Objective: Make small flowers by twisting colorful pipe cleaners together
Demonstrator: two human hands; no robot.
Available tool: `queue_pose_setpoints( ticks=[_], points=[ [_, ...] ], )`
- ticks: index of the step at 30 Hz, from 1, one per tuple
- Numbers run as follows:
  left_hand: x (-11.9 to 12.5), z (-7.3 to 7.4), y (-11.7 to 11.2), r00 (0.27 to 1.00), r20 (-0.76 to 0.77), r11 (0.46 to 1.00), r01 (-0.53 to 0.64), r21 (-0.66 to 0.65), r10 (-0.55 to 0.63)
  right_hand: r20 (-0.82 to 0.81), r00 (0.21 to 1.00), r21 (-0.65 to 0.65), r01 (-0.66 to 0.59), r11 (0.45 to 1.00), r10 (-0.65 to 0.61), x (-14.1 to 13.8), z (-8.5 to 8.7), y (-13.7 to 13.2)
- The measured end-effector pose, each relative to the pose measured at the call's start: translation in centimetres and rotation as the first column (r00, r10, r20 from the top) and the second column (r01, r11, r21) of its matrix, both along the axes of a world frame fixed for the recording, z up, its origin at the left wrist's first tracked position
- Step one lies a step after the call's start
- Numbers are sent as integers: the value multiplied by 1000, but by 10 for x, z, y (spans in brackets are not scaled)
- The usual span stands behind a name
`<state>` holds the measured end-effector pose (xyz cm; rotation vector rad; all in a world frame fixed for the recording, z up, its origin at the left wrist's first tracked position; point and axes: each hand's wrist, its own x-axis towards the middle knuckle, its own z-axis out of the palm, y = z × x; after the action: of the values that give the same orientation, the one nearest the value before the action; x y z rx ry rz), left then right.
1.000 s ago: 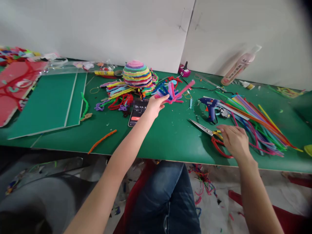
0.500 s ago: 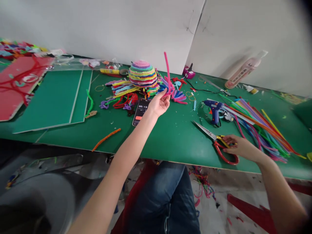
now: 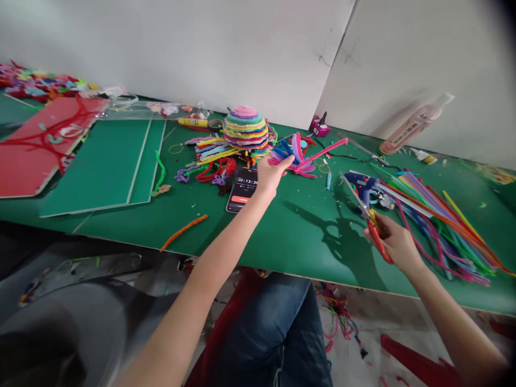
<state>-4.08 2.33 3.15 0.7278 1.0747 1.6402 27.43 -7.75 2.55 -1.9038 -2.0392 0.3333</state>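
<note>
My left hand (image 3: 271,176) pinches a bunch of bent pink, blue and purple pipe cleaners (image 3: 297,152) above the table. One long pink stem sticks out of the bunch to the right. My right hand (image 3: 397,244) grips the scissors (image 3: 373,228) by their red and yellow handles, raised off the table with the blades pointing up and left. Just behind the blades lies a blue glue gun (image 3: 362,181). A striped pipe-cleaner dome (image 3: 245,129) stands behind my left hand, and a phone (image 3: 241,192) with a running timer is partly covered by my left arm.
Loose pipe cleaners (image 3: 447,226) lie in a pile at the right. Green boards (image 3: 100,172) and a red board (image 3: 36,156) cover the left side. An orange pipe cleaner (image 3: 183,232) rests near the front edge. A pink bottle (image 3: 415,126) stands against the back wall.
My right hand has lifted the scissors from the table. In my left hand, the long pink stem has tipped from upright to pointing right.
</note>
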Motion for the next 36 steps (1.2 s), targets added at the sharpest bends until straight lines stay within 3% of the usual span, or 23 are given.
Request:
queue_pose_setpoints(
  ticks=[3, 9, 16, 24, 36],
  points=[
    [2, 1, -2, 1000, -13, 1000, -3, -1, 3, 137, 980, 8, -145, 989, 142, -17, 5, 9],
    [5, 2, -6, 999, 4, 999, 54, -2, -54, 285, 957, 61, -73, 995, 53, -44, 2, 18],
    [8, 1, -9, 995, -5, 995, 98, -11, -98, 265, 964, 140, -61, 988, 22, -61, 0, 19],
    [9, -3, -8, 992, 33, 993, 121, 15, -121, 373, 924, 298, -35, 954, -82, -66, 1, 18],
    [13, -1, -10, 992, 40, 993, 118, -13, -118, 470, 877, 317, -62, 947, -100, -61, 5, 11]
  ],
)
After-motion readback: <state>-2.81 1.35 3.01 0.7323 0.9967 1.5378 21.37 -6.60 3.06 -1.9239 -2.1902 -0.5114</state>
